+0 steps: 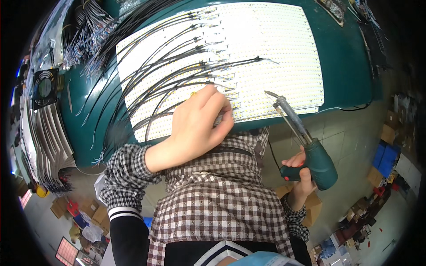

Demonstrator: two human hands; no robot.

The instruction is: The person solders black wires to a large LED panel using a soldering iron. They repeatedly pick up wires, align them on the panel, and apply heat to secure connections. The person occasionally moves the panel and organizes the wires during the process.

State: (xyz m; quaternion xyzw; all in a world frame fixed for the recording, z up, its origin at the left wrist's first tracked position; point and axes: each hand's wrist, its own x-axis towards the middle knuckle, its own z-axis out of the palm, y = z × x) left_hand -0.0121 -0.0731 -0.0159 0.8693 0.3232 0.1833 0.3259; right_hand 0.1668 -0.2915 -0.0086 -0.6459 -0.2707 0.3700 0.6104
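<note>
A large white LED panel (275, 40), covered in rows of small yellowish dots, lies at the table's near edge. Black cables (155, 84) fan across its left half, their thin wire ends meeting the panel along its middle. Over the panel's near edge, my left hand (197, 119) is closed, fingers curled down among the wire ends; whatever they pinch is hidden beneath them. My right hand (305, 185) grips the handle of a green soldering gun (323, 166) just off the table. Its metal tip points up and left, above the panel's near right part.
The green table (346, 66) carries a bundle of cables (86, 31) at the far left. A black fan (45, 88) and a stack of pale strips (51, 137) sit along the left side. Cardboard boxes (313, 204) stand on the floor to the right.
</note>
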